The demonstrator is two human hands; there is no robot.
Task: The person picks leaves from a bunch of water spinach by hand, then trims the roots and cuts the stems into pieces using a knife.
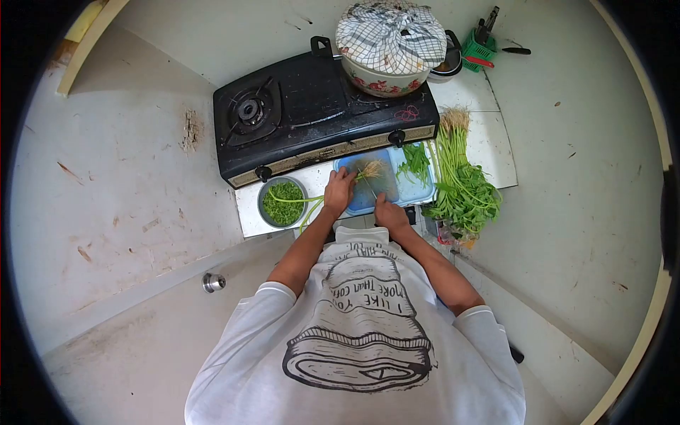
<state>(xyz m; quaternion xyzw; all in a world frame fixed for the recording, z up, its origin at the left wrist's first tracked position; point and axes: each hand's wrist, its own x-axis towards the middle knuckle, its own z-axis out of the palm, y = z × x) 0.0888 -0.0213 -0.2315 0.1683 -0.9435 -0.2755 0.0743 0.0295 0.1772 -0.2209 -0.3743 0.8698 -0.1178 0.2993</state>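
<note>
My left hand is closed around a few long green stems, whose pale roots stick out to the right over a blue tray-like board. Their other ends trail left, over the rim of a bowl of chopped greens. In my right hand is a knife, its thin blade pointing up towards the stems just below the roots. Some loose green leaves lie at the board's upper right. A large bunch of leafy stems with roots lies to the right of the board.
Behind the board stands a black two-burner gas stove. A flowered pot with a checked cloth over it sits on its right burner. At the back right is a green basket with knives. White counter tiles end near the walls.
</note>
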